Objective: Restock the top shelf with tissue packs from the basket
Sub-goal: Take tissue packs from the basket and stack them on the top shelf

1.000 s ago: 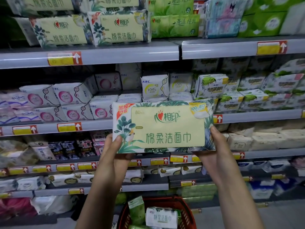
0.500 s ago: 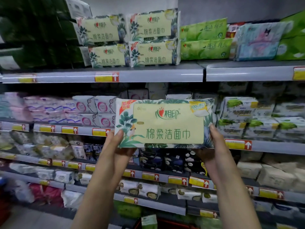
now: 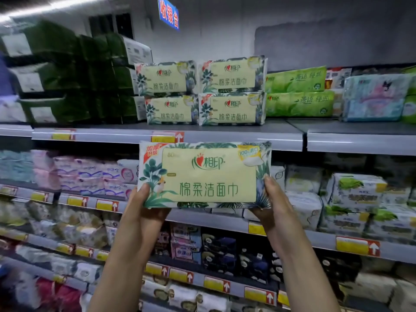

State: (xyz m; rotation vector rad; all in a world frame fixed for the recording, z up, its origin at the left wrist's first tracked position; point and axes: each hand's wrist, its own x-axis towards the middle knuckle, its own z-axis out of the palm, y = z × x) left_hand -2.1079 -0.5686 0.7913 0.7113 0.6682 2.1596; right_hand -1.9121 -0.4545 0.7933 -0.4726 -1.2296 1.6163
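**Tissue pack**: a soft rectangular block in glossy film, printed with green leaves round a pale yellow panel. It is held level with its label towards the camera. The left hand pinches the lower left corner, thumb on the front face and fingers behind. The right hand pinches the lower right corner likewise. The pack's upper edge overlaps the smooth grey lip of the top shelf, just under a yellow price tag.

On that shelf stand four matching packs in two columns of two. They are set back, with a bare strip of board before them and open wall above. To their left are dark green wrapped bundles. To their right are two stacked light green packs, then a pale blue pack.
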